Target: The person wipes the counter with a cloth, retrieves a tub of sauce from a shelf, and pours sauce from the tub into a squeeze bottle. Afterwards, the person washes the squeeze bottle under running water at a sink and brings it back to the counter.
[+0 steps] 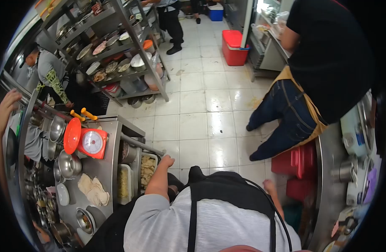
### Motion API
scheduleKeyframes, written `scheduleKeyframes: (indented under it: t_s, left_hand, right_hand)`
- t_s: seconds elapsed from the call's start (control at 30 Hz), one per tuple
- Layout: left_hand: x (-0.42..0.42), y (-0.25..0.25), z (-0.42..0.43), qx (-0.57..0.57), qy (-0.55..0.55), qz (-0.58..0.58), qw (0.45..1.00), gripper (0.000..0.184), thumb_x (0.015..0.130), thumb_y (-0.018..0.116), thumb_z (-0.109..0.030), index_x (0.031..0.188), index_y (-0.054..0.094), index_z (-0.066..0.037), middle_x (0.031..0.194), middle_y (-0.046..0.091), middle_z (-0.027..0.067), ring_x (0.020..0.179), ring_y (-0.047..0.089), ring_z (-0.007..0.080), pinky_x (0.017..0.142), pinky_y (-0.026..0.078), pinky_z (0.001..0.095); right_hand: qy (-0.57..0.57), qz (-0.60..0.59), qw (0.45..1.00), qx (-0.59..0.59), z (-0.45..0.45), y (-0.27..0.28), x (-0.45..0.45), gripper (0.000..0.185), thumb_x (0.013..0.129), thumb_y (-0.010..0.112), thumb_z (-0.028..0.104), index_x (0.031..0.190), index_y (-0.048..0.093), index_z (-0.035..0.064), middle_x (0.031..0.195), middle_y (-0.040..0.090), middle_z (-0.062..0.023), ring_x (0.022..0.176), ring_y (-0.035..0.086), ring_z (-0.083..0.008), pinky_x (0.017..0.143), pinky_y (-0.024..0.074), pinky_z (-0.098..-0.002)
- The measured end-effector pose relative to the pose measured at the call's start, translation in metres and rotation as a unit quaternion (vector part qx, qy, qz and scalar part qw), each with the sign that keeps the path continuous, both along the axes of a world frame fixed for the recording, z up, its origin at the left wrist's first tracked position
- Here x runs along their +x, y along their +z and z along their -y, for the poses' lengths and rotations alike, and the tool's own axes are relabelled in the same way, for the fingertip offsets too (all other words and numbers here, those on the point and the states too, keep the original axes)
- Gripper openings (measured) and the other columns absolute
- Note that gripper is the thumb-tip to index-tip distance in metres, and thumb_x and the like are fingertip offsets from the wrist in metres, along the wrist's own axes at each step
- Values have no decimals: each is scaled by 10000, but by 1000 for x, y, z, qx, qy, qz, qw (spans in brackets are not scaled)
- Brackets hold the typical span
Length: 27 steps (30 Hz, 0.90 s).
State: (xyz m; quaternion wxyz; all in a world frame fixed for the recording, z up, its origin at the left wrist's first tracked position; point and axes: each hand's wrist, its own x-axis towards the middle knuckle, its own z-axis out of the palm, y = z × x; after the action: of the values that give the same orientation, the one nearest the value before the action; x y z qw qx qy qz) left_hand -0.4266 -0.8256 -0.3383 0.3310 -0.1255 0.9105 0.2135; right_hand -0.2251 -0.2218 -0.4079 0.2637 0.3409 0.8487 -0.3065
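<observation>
My left hand [167, 161] is closed at the outer end of a long metal bar [138, 144]. The bar juts out from under the steel counter [102, 168], and I cannot tell whether it belongs to a door or a drawer. Beside it, below counter height, are a tub of pale food pieces [147, 169], a white tub of yellowish shredded food [125, 183] and a metal pot [128, 152]. Low at my other side, my right hand [269, 185] is small and blurred, its fingers not clear. The nearest things to it are red bins [294, 161].
An orange kitchen scale [92, 143], a cloth [93, 190] and metal bowls [70, 164] occupy the counter. A loaded shelf rack [126, 54] stands beyond. A person in an apron [327, 54] stands close at right; another person [54, 71] is at left. A red cooler [235, 48] sits on the floor.
</observation>
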Motion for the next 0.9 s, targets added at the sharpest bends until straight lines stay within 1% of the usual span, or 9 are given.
scheduleKeyframes:
  t_s: [0.1, 0.2, 0.27, 0.33, 0.37, 0.47, 0.67, 0.8, 0.9]
  left_hand:
    - [-32, -4, -9, 67, 47, 6, 997, 560, 715, 554, -340, 1121, 476, 37, 1094, 520, 230, 1030, 501, 316, 871, 394, 361]
    - [-73, 10, -44, 203, 184, 50, 960, 553, 723, 554, -342, 1123, 476, 32, 1074, 530, 233, 1026, 507, 303, 865, 399, 352]
    - [-102, 20, -61, 224, 229, 95, 942, 531, 731, 551, -341, 1112, 487, 23, 1039, 553, 216, 1003, 516, 318, 852, 404, 361]
    - [-125, -15, -44, 156, 94, -19, 983, 522, 732, 549, -337, 1106, 488, 22, 1038, 555, 210, 997, 515, 324, 851, 403, 366]
    - [-138, -25, -34, 116, 26, -79, 990, 518, 733, 549, -336, 1103, 489, 22, 1037, 556, 206, 995, 515, 327, 851, 402, 369]
    - [-142, -32, 1, 104, 236, -90, 962, 476, 730, 546, -338, 1053, 518, 10, 968, 570, 202, 919, 530, 348, 794, 411, 384]
    - [-110, -16, 43, 7, 212, 100, 972, 439, 732, 528, -347, 973, 573, 17, 1091, 514, 225, 1042, 480, 340, 870, 388, 375]
    - [-100, -99, 43, 14, 463, 123, 878, 470, 726, 542, -354, 1035, 556, -1, 1167, 478, 196, 1094, 449, 321, 896, 371, 368]
    - [-165, -62, 49, 59, 536, 204, 817, 508, 730, 525, -378, 1110, 526, -41, 1207, 462, 156, 1135, 426, 287, 919, 350, 369]
  right_hand:
    - [36, -198, 979, 35, -15, -1, -113, 261, 718, 551, 188, 901, 570, 4, 709, 579, -93, 587, 554, -196, 527, 442, -316]
    - [148, -190, 968, 66, -9, 3, -218, 340, 709, 568, 194, 982, 546, -8, 715, 584, -102, 538, 550, -185, 489, 442, -307]
    - [132, -75, 988, -8, -6, -17, -284, 362, 714, 570, 204, 1004, 547, -11, 791, 603, -131, 653, 587, -212, 585, 472, -326]
    - [195, 5, 981, 1, 33, 22, -351, 318, 722, 568, 210, 965, 576, 5, 807, 607, -128, 689, 594, -234, 613, 484, -332]
    - [357, -72, 929, 62, 23, -21, -381, 305, 736, 559, 231, 951, 594, 18, 799, 609, -117, 677, 597, -228, 588, 489, -336]
    - [424, 194, 885, 10, 71, 3, -510, 349, 758, 538, 307, 959, 606, 30, 823, 613, -127, 623, 596, -224, 583, 491, -338]
    - [541, -111, 832, 57, 234, 35, -798, 372, 719, 535, 322, 915, 611, 15, 1002, 573, -179, 932, 542, -318, 817, 422, -384]
    - [456, -219, 854, -120, 393, 120, -906, 391, 712, 563, 247, 1021, 562, 7, 1000, 574, -202, 952, 538, -330, 813, 428, -351]
    - [570, -327, 749, -89, 479, 105, -962, 383, 752, 544, 260, 1045, 543, 15, 969, 577, -208, 918, 552, -321, 803, 433, -374]
